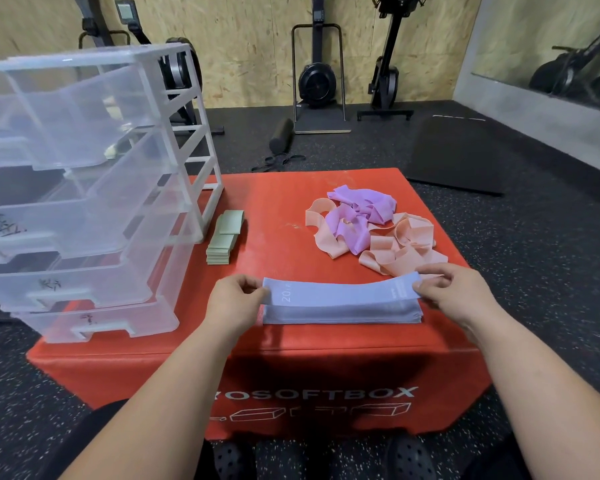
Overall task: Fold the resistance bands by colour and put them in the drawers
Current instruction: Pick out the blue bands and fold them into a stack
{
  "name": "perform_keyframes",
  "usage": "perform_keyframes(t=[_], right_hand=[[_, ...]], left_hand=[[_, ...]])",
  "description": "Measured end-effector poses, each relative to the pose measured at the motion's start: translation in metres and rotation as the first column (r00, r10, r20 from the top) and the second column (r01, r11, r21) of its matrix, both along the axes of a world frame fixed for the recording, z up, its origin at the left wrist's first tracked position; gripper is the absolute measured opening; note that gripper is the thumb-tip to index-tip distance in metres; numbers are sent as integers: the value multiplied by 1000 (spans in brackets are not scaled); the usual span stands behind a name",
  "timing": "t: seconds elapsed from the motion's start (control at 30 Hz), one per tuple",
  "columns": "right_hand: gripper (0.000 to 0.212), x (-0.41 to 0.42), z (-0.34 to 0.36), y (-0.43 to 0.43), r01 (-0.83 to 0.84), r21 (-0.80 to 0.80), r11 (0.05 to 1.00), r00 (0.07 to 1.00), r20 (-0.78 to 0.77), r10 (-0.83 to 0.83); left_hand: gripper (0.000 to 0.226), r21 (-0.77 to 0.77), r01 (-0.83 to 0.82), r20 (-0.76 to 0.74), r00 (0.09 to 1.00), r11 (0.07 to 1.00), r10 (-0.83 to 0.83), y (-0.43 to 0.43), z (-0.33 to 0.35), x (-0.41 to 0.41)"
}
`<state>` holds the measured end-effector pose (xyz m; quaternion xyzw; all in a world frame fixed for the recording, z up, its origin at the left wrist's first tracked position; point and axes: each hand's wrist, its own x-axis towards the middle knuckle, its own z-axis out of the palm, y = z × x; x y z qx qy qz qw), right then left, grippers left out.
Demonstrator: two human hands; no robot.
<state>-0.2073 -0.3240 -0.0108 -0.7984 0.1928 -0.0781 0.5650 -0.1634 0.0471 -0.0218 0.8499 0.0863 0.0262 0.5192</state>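
Folding step: both hands are holding the top blue band (340, 292) flat over the blue stack (340, 315) on the red box (281, 209).
Doing it well: as a judgement, the ends are needing to line up with the stack edges below, with the band pulled even, since its middle is looking slightly bowed.
Left hand (238, 299): pinching the band's left end between thumb and fingertips, fingers curling in.
Right hand (454, 289): pinching the right end likewise, fingers not spreading.
Blue stack position: lying near the drawer unit (84, 188), to its right and nearer the person.
Green stack (224, 237): sitting folded just beside the drawer unit's foot.
Loose pink and purple bands (371, 230): lying tangled, well apart from the drawer unit, to its right.
Drawers: standing pulled out in steps; contents too unclear to tell.
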Motion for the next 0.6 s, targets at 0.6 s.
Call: perform_keyframes(t=[0.6], right_hand=[[33, 13, -27, 3, -207, -656, 726, 978, -167, 128]], left_hand=[[14, 541, 126, 94, 973, 831, -209, -3, -13, 2]])
